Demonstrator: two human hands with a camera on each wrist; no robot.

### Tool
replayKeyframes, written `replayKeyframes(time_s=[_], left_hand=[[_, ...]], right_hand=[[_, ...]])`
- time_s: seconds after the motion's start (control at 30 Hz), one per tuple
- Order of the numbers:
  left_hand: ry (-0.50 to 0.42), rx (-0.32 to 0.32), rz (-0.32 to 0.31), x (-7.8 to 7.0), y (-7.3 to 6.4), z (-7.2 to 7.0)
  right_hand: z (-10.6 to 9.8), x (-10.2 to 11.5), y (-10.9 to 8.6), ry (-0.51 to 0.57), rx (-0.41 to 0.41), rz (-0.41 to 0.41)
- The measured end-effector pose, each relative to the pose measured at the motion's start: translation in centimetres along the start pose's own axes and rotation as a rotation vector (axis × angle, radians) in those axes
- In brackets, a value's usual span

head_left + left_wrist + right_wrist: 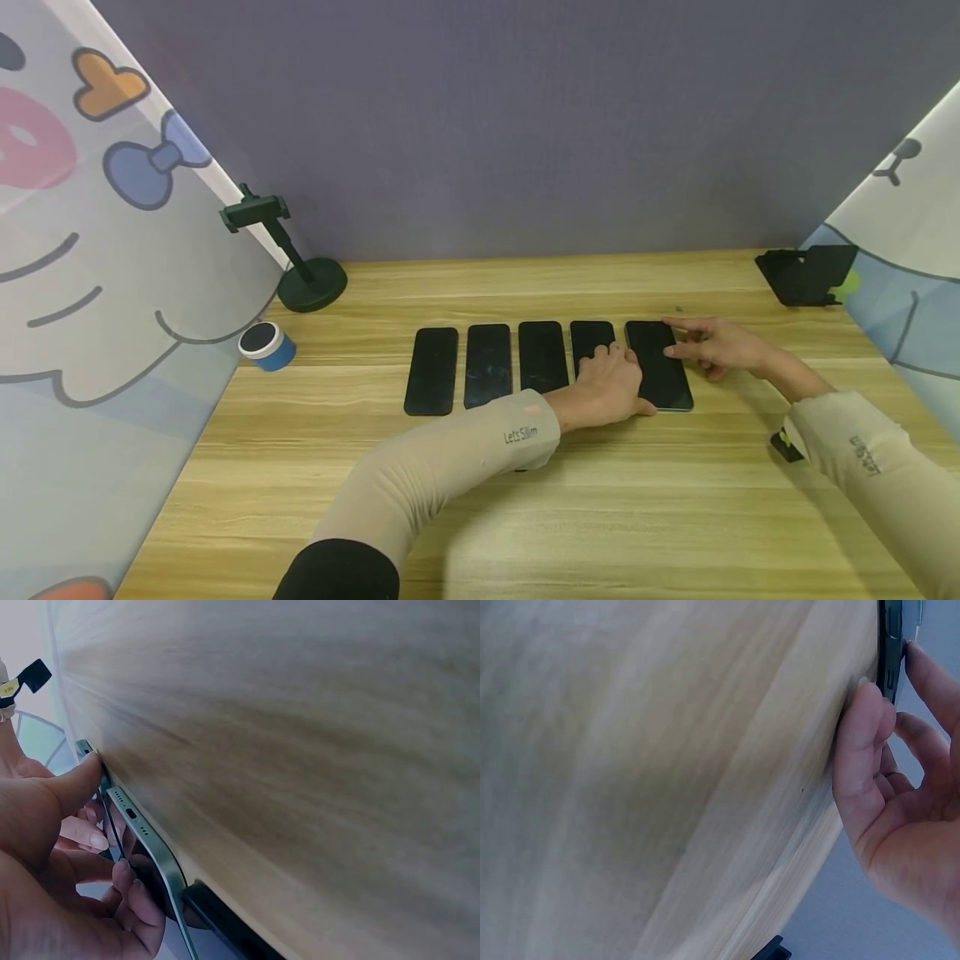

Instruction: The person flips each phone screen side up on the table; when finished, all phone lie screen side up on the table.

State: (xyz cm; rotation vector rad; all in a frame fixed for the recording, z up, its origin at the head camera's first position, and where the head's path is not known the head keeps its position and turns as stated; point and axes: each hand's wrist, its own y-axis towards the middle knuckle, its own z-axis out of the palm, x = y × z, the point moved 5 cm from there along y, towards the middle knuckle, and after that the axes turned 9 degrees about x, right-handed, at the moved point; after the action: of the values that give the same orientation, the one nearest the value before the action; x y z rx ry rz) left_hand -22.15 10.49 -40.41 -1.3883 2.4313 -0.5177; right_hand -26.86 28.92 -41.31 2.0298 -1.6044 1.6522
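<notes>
Several dark phones lie face up in a row. My left hand (609,385) reaches over the fourth phone (587,333), hiding much of it. Its thumb extends to the lower left corner of the rightmost phone (660,379). In the left wrist view, a pale-edged phone (150,836) shows its charging port, with bent fingertips over its glass. My right hand (720,346) is at the rightmost phone's right side, one finger extended to its top corner and another digit at its edge. In the right wrist view, fingertips are right at a phone's dark side (890,652) with buttons.
A dark green phone stand (311,283) stands at the back left, near a blue and white round tub (268,346). A black folding stand (806,275) sits at the back right. The left forearm crosses in front of the third phone (542,354). A grey panel (525,125) borders the wooden table (637,517).
</notes>
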Motion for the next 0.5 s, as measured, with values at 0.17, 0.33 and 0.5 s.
replayKeyframes(time_s=[0.17, 0.33, 0.5], left_hand=[[-0.003, -0.005, 0.008, 0.11, -0.06, 0.01], [-0.005, -0.006, 0.005, 0.12, -0.02, 0.08], [-0.002, -0.001, 0.004, 0.10, 0.05, 0.11]], right_hand=[[0.04, -0.01, 0.05, 0.003, -0.003, -0.005], [0.08, -0.02, 0.11, 0.009, 0.001, -0.010], [0.12, -0.08, 0.12, 0.008, 0.006, -0.008]])
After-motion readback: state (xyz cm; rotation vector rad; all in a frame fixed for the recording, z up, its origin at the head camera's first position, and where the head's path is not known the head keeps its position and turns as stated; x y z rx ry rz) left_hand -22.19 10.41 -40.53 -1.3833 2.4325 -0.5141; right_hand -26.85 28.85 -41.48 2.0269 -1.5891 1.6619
